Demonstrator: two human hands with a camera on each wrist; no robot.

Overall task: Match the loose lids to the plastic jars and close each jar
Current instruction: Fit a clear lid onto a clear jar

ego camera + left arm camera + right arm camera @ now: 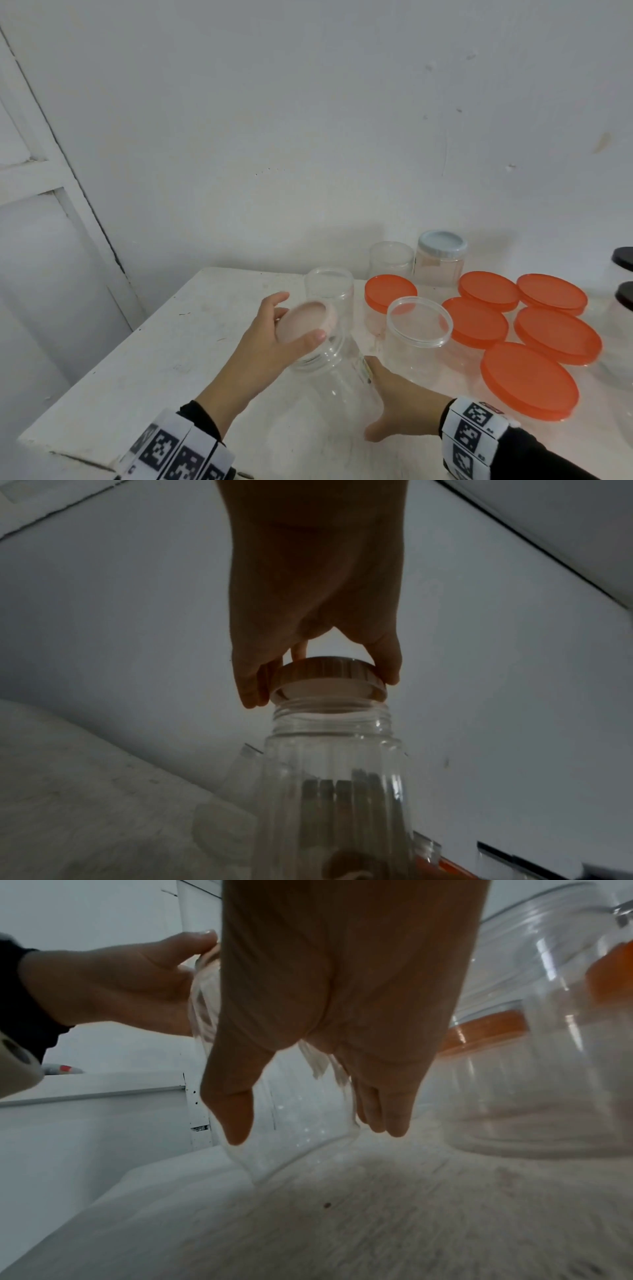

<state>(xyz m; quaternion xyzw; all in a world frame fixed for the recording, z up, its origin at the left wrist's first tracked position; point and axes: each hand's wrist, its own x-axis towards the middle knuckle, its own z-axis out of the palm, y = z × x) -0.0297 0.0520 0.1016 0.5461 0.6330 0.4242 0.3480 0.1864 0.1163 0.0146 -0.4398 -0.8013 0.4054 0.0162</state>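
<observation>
My left hand grips a pale pink lid by its rim, thumb on the near side and fingers on the far side. The lid sits tilted right at the threaded mouth of a clear ribbed jar; I cannot tell whether they touch. My right hand holds this jar low on its right side, thumb toward me and fingers round the back. In the right wrist view the jar leans on the table between the thumb and fingers of my right hand. In the left wrist view my left hand and the jar show from below.
A tall open jar stands just behind, and a wide open jar stands to the right. Several orange-lidded jars crowd the right side. A blue-lidded jar and an open one stand by the wall. The white table's left edge is near.
</observation>
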